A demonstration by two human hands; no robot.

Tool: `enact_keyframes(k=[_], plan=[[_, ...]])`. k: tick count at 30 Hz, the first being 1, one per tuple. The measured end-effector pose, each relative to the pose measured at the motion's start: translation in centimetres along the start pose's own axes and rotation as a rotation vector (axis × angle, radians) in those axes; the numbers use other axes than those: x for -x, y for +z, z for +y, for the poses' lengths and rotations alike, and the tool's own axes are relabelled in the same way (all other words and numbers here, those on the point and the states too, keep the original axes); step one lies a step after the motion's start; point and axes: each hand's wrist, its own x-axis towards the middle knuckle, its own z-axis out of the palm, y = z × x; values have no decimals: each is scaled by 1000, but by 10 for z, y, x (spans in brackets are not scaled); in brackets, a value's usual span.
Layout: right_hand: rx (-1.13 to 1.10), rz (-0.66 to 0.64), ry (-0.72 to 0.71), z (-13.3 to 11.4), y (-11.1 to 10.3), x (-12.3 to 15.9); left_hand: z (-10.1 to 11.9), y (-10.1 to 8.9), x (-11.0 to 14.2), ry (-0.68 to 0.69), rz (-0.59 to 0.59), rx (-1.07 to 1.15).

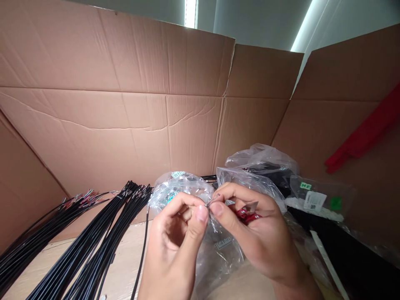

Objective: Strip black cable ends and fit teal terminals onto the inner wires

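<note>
My left hand [175, 246] and my right hand [250, 233] meet at the middle of the view, both closed in a pinch on a tiny metal part [208, 205] held between thumbs and forefingers. A thin black wire [142, 254] hangs down from the left hand's side. Red pieces [246, 216] and a small grey metal piece show inside my right palm. Under the hands lies a crumpled clear plastic bag [218, 250].
Bundles of black wires [78, 250] fan across the wooden table [125, 275] at left. Cardboard walls [125, 125] surround the space. More clear bags [262, 160] and a labelled packet [315, 200] lie right, beside a black sheet [353, 258]. A red object [365, 133] leans on the right wall.
</note>
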Motion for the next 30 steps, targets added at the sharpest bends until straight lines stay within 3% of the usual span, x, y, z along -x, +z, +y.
enact_keyframes(k=[3, 8, 11, 18, 23, 30], plan=[[2, 7, -15, -3, 3, 2, 0, 1, 1, -6, 55, 30], [83, -3, -35, -6, 0, 3, 2, 3, -2, 20, 19, 55], [113, -29, -46, -8, -3, 5, 3, 6, -2, 64, 58, 27], [238, 167, -58, -9, 0, 3, -5, 12, 1, 137, 147, -97], [149, 145, -156, -4, 5, -3, -10, 12, 1, 175, 160, -130], [56, 119, -96, 6, 4, -7, -6, 14, 0, 83, 107, 18]])
